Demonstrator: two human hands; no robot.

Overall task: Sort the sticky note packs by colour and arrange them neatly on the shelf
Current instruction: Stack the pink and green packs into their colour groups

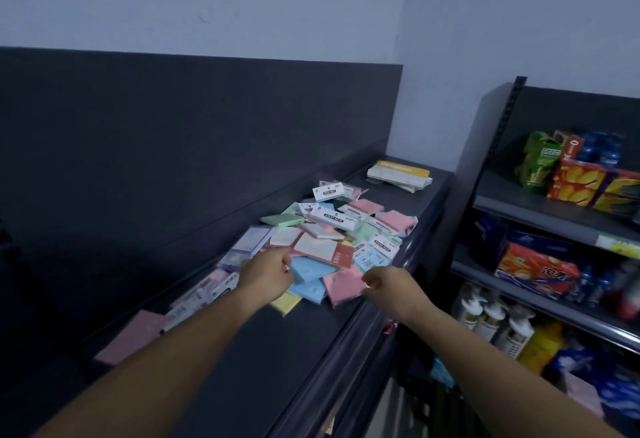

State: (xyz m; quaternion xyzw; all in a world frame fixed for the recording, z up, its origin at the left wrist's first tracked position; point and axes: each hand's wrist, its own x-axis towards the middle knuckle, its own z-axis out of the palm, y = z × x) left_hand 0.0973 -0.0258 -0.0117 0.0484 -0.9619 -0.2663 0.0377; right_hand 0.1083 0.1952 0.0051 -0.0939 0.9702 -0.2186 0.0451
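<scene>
A loose heap of sticky note packs (332, 230) in pink, blue, green, purple and white lies on the dark shelf top (242, 351). My left hand (266, 276) has its fingers curled at the left edge of a blue pack (308, 273) at the heap's near side. My right hand (386, 287) pinches the right edge of a pink pack (341, 287) next to it. A yellow pack (285, 302) peeks out under the blue ones. Further left, a flat pink pack (133, 337) and several pale pink and purple packs (207, 290) lie along the back panel.
A yellow-topped stack of booklets (398, 174) sits at the shelf's far end. To the right stands a second rack (540, 209) with snack boxes, bottles and packets. The shelf's front lip (363, 327) runs under my right wrist. A dark back panel (173, 160) rises behind.
</scene>
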